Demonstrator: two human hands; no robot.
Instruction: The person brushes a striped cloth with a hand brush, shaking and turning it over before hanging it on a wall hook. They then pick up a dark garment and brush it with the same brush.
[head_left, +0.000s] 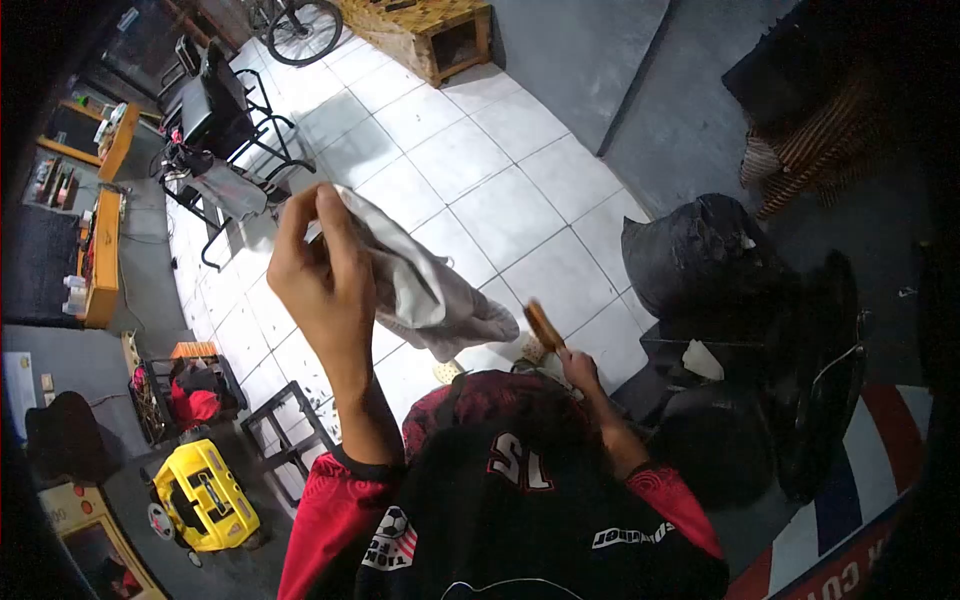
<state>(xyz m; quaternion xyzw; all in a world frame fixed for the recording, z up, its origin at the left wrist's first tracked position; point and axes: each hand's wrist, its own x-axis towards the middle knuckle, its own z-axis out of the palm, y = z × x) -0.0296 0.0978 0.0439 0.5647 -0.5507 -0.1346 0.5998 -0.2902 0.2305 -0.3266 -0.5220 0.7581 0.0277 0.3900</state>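
My left hand [325,275] is raised at centre left, its fingers pinched on a pale grey cloth [425,285] that hangs down and to the right. Lower and to the right, my right hand [578,370] is closed round the end of a wooden brush [543,326], which points up and away over the floor tiles. The cloth and the brush are apart. The brush's bristles cannot be made out clearly.
Black chairs [215,110] stand at the upper left, near a bicycle [305,30] and a wooden table [425,35]. A yellow toy car [205,495] and a crate [235,385] are at the lower left. A black bag [690,255] sits on the right.
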